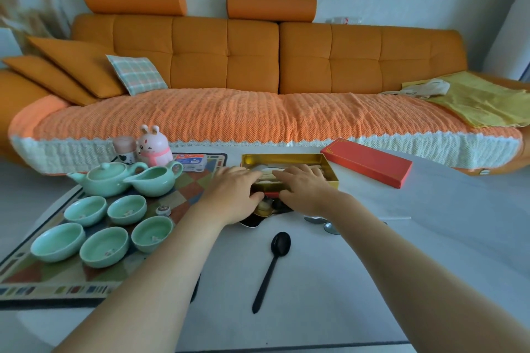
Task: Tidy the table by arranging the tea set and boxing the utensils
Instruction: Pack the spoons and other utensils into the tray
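An open gold box (286, 156) lies mid-table with pale utensils inside. My left hand (232, 195) and my right hand (305, 188) rest side by side on its near end, fingers laid over the utensils and thumbs at the near rim; whether they grip anything is hidden. The box's red lid (367, 162) lies to the right. A black spoon (272, 264) lies alone in front of me. Metal spoons (318, 221) peek out under my right wrist. On the patterned mat (186, 203) stand a green teapot (106, 178), a green pitcher (155, 180) and several green cups (103, 246).
A pink rabbit figure (153, 146), a small jar (124, 149) and a blue-and-white pack (190, 162) stand at the mat's far edge. Small dark items (269, 205) sit between my hands at the box's near end. An orange sofa (258, 120) runs behind the table.
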{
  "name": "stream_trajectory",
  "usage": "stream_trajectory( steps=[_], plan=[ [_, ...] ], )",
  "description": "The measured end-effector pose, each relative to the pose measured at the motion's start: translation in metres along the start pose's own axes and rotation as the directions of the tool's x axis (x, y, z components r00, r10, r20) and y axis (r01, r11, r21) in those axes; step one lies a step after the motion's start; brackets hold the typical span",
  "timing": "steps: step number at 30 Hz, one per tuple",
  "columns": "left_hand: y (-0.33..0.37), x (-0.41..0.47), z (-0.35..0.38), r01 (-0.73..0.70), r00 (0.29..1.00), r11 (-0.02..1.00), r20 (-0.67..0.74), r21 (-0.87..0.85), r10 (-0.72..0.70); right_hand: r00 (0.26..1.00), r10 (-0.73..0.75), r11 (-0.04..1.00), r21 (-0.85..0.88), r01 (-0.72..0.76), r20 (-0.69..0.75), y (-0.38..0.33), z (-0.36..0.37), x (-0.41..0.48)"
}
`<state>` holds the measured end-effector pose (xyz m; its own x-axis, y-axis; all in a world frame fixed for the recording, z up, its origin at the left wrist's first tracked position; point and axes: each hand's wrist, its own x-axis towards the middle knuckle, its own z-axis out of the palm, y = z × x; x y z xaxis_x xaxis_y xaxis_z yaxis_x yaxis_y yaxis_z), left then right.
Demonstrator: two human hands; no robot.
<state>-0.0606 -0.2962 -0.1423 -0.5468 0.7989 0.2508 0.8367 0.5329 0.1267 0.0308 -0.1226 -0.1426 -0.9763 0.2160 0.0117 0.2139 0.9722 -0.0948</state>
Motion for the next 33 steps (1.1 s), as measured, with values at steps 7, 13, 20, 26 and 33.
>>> stream_trajectory(
  steps=[7, 13, 20, 26, 33],
  plan=[
    [0.012, -0.010, -0.020, -0.026, 0.997, 0.997, -0.074, -0.070, 0.021, 0.952, -0.072, 0.971, 0.198, 0.136, -0.299, 0.003, -0.011, -0.018],
    [0.028, -0.023, -0.030, -0.040, 0.999, 0.990, 0.019, -0.138, 0.043, 0.974, -0.148, 0.930, 0.309, 0.196, -0.174, -0.012, -0.030, -0.048],
    [0.047, -0.047, -0.038, 0.022, 0.966, 0.986, 0.256, -0.167, 0.022, 0.971, -0.204, 0.970, 0.157, 0.184, 0.125, -0.021, -0.025, -0.070],
    [0.053, -0.050, -0.030, 0.103, 0.963, 0.949, 0.267, -0.300, -0.020, 0.988, -0.132, 0.960, 0.257, 0.107, 0.084, -0.022, -0.019, -0.070],
    [0.047, -0.032, -0.023, 0.149, 0.985, 0.828, 0.010, -0.540, -0.170, 0.996, 0.082, 0.744, 0.666, -0.041, -0.030, -0.015, -0.024, -0.064]
  ],
)
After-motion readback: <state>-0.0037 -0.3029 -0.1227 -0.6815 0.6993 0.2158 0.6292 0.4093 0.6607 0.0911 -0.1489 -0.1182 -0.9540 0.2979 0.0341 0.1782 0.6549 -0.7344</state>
